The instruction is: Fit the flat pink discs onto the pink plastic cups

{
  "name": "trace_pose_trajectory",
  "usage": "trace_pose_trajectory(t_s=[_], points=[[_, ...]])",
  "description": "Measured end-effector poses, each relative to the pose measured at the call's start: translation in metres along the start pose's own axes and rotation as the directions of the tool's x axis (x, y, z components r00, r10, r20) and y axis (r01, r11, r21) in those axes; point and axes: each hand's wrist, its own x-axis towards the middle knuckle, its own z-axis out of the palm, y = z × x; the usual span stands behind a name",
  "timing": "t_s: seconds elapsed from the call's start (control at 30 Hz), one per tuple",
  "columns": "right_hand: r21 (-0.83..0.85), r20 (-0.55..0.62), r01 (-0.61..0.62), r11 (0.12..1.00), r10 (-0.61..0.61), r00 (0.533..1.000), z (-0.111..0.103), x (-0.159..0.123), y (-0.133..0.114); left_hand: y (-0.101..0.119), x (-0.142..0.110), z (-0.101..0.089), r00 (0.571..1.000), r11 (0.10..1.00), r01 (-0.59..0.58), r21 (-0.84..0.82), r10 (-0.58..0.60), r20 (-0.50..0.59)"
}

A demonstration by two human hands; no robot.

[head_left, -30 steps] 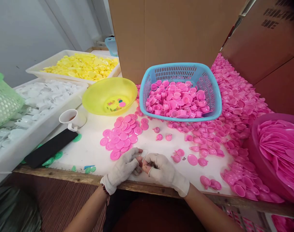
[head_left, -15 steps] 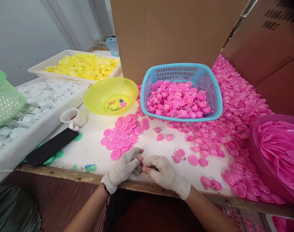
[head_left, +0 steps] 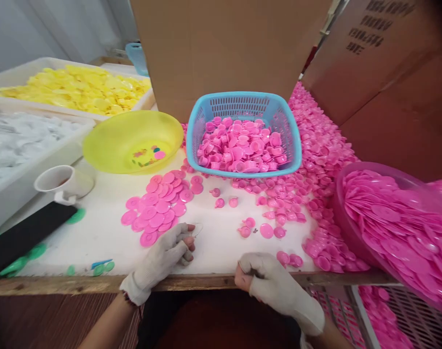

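My left hand (head_left: 166, 257) wears a white glove with bare fingertips, and its fingers are curled above the tabletop. A thin, pale thread-like loop (head_left: 198, 230) shows at its fingertips and seems held there. Just behind this hand lies a loose pile of pink plastic discs (head_left: 158, 203). Over the wooden front edge is my right hand (head_left: 270, 286), gloved the same way, with its fingers curled in; whatever they hold, if anything, is hidden. Beyond it are a few small pink toy teapots (head_left: 220, 203), a single pink disc (head_left: 266, 230) and more small pink pieces (head_left: 289, 259).
A blue basket (head_left: 244, 173) of pink toy cups stands behind, beside a yellow bowl (head_left: 107, 145). Pink cups (head_left: 315, 140) heap along the right, by a pink tub (head_left: 340, 203). At left are a mug (head_left: 78, 182), a black slab (head_left: 27, 232) and white trays (head_left: 57, 150).
My hands have come apart. The right one has pulled back to the table edge, while the left stays near the discs with the loop. The view has swung right.
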Motion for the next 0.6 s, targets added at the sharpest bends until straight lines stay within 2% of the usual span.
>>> trace_pose_trajectory(t_s=[0.1,0.17,0.2,0.27,0.33,0.37,0.4,0.5,0.6], points=[[0.033,0.015,-0.171,0.985,0.170,0.985,-0.012,-0.044,0.020,0.002,0.002,0.000,1.000,0.999,0.016,0.030,-0.016,-0.009],[0.101,-0.023,-0.293,0.951,0.296,0.955,-0.016,-0.070,0.050,0.002,0.004,0.000,1.000,0.999,0.023,0.047,-0.022,-0.013],[0.167,-0.077,-0.332,0.928,0.348,0.934,-0.016,-0.081,0.070,0.001,0.005,0.000,1.000,0.998,0.027,0.062,-0.026,-0.017],[0.330,-0.221,-0.385,0.862,0.467,0.856,-0.014,-0.096,0.115,0.000,0.007,0.000,0.999,0.995,0.033,0.095,-0.030,-0.023],[0.392,-0.438,-0.397,0.830,0.548,0.713,-0.009,-0.102,0.162,-0.002,0.009,-0.001,0.999,0.991,0.034,0.131,-0.030,-0.032],[0.385,-0.539,-0.442,0.810,0.586,0.605,-0.006,-0.102,0.183,-0.003,0.010,-0.002,0.999,0.989,0.032,0.143,-0.028,-0.034],[0.387,-0.568,-0.476,0.790,0.611,0.551,-0.003,-0.102,0.201,-0.004,0.010,-0.003,0.999,0.988,0.031,0.153,-0.026,-0.034],[0.379,-0.613,-0.553,0.742,0.649,0.450,0.005,-0.102,0.239,-0.006,0.012,-0.005,0.999,0.982,0.035,0.185,-0.027,-0.046],[0.311,-0.642,-0.640,0.703,0.652,0.404,0.007,-0.116,0.259,-0.010,0.015,-0.005,0.998,0.977,0.034,0.211,-0.021,-0.064]])
